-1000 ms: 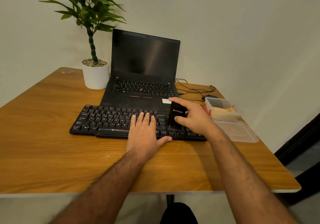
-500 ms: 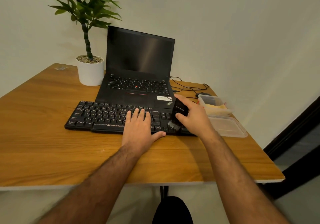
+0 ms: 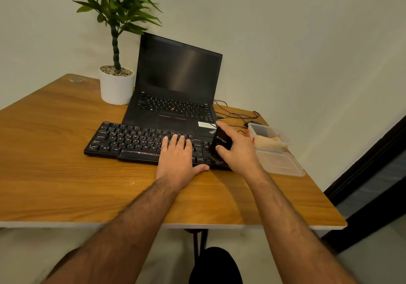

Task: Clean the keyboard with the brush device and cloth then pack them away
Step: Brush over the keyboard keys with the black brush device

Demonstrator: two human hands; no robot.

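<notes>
While pressing flat, straight left hand (image 3: 178,162) fingers on black plastic keyboard (image 3: 136,143), gripping glossy black brush device (image 3: 220,144) with curled right hand (image 3: 238,151) fingers.

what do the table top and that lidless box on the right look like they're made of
Orange-brown table top: probably wood or a wood-look laminate, going by its grain lines and pale edge band; satin sheen. Clear rectangular box: likely thin plastic, since it is see-through and glossy.

One head-worn wide-angle view looks forward and down from above the near edge of the bench (image 3: 55,173), close over both forearms, facing the wall corner beyond.
</notes>
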